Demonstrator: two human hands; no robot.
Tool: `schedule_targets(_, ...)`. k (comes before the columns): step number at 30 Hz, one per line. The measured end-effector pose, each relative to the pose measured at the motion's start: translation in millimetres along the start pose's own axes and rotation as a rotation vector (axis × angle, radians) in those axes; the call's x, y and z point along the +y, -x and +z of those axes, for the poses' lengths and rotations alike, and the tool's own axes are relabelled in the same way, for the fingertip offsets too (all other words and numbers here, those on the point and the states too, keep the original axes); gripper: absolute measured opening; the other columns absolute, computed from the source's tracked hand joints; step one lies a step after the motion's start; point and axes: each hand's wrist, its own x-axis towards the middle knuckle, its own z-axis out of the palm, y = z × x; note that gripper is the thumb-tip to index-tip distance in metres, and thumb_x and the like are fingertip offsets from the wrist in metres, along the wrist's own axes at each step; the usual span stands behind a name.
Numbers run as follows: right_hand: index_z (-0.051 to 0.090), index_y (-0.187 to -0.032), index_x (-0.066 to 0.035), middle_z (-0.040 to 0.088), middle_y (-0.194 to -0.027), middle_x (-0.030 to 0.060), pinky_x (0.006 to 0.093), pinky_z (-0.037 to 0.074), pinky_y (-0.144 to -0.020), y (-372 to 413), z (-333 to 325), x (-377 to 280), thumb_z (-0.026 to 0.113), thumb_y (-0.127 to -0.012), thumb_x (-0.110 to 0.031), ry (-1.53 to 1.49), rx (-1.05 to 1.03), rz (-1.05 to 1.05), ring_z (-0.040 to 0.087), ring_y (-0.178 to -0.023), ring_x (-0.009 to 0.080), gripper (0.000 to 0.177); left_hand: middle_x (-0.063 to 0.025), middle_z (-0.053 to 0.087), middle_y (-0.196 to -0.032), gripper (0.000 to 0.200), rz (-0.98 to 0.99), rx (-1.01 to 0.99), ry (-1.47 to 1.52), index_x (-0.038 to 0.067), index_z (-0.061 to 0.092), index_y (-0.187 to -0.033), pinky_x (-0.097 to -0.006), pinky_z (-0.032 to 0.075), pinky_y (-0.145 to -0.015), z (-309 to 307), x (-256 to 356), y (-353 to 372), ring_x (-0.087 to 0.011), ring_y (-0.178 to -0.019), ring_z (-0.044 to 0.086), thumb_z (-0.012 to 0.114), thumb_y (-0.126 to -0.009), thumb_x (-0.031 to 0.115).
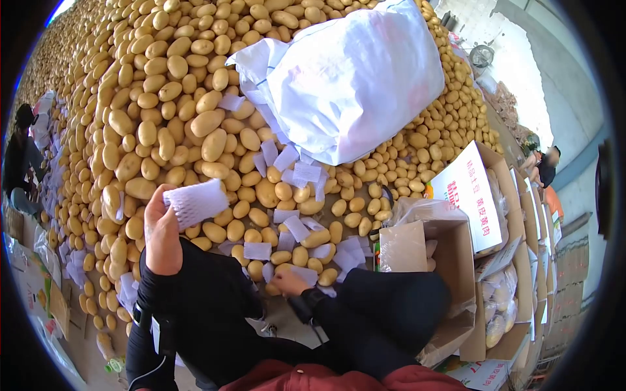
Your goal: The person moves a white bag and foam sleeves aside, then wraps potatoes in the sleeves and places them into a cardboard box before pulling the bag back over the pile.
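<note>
At the far left edge is a person in dark clothes, and at the right another person in a dark top, with something orange close by. Behind the latter rises a grey wall with a blue band; nearer the top lie a round metal thing and a brownish heap, too small to make out. A bottle with green on it lies on the floor at lower left.

Potatoes smooth, matt; sack white woven plastic; boxes brown cardboard.
</note>
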Motion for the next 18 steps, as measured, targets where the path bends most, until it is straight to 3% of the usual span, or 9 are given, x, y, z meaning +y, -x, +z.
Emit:
schedule_targets(2,0.071,-0.093,-0.004,0.072,-0.089,0.0176,0.0427,0.054,-0.077,-13.5,-7.3,25.8,0.066,-0.083,-0.041,-0.206,0.287,-0.077,0.070,-0.086,0.0325,0.038,0.0005,0.063,-0.093,0.019,-0.026,0.030,-0.013,0.004,0.054,-0.111,-0.0230,0.051,-0.073,-7.4,5.1,6.9,-0.0076,-0.082,0.063,0.052,-0.095,0.013)
schedule_targets(3,0.070,-0.096,-0.004,0.072,-0.092,0.0177,0.0433,0.054,-0.078,-14.9,-13.4,36.4,0.067,-0.083,-0.042,-0.133,0.369,-0.037,0.069,-0.088,0.0331,0.040,0.0000,0.063,-0.092,0.020,-0.042,0.108,0.014,0.004,0.054,-0.111,-0.0231,0.051,-0.073,-1.7,8.6,11.3,-0.0080,-0.080,0.063,0.052,-0.093,0.013)
schedule_targets(6,0.065,-0.112,-0.004,0.069,-0.105,0.0210,0.0436,0.052,-0.085,-38.1,-50.1,40.4,0.073,-0.081,-0.040,-0.073,0.551,-0.040,0.066,-0.099,0.0355,0.048,-0.0009,0.063,-0.091,0.016,-0.060,0.027,-0.122,0.003,0.056,-0.103,-0.0220,0.050,-0.074,-6.9,15.4,15.1,-0.0072,-0.082,0.061,0.053,-0.090,0.012)
schedule_targets(8,0.062,-0.117,0.000,0.066,-0.112,0.0235,0.0422,0.048,-0.093,-77.7,-84.8,40.8,0.079,-0.077,-0.042,-0.041,0.750,-0.281,0.062,-0.107,0.0361,0.060,0.0008,0.056,-0.085,0.018,-0.040,0.090,-0.321,0.003,0.055,-0.096,-0.0206,0.047,-0.072,-4.4,18.1,15.4,-0.0057,-0.078,0.056,0.059,-0.085,0.015)
schedule_targets(12,0.055,-0.122,-0.005,0.049,-0.129,0.0181,0.0519,0.043,-0.097,-154.4,-151.3,-4.6,0.083,-0.073,-0.040,0.204,0.979,-0.219,0.046,-0.117,0.0422,0.066,0.0010,0.055,-0.085,0.021,-0.061,0.133,-0.524,0.005,0.051,-0.090,-0.0206,0.042,-0.071,-14.0,6.5,7.5,-0.0063,-0.078,0.052,0.065,-0.081,0.018)
schedule_targets(13,0.055,-0.122,-0.005,0.049,-0.129,0.0181,0.0519,0.043,-0.097,-170.6,-155.6,-16.9,0.083,-0.073,-0.040,0.197,0.961,-0.225,0.046,-0.117,0.0422,0.066,0.0004,0.055,-0.087,0.022,-0.164,0.203,-0.534,0.005,0.050,-0.088,-0.0210,0.041,-0.071,-8.8,7.0,2.6,-0.0072,-0.078,0.050,0.066,-0.077,0.015)
schedule_targets(15,0.055,-0.122,-0.009,0.042,-0.131,0.0166,0.0542,0.043,-0.094,-183.7,-155.4,-48.4,0.086,-0.067,-0.042,0.417,0.923,0.001,0.041,-0.120,0.0430,0.072,0.0002,0.055,-0.087,0.021,-0.193,0.202,-0.581,0.005,0.050,-0.088,-0.0213,0.041,-0.072,-21.1,0.0,-5.8,-0.0075,-0.078,0.050,0.066,-0.076,0.013)
schedule_targets(18,0.056,-0.121,-0.011,0.042,-0.129,0.0155,0.0554,0.042,-0.094,-192.7,-148.4,-48.9,0.086,-0.062,-0.044,0.438,0.913,-0.043,0.039,-0.122,0.0420,0.074,0.0000,0.055,-0.088,0.021,-0.250,0.213,-0.618,0.006,0.050,-0.088,-0.0215,0.041,-0.073,-27.5,-8.3,-21.4,-0.0082,-0.078,0.050,0.065,-0.074,0.010)
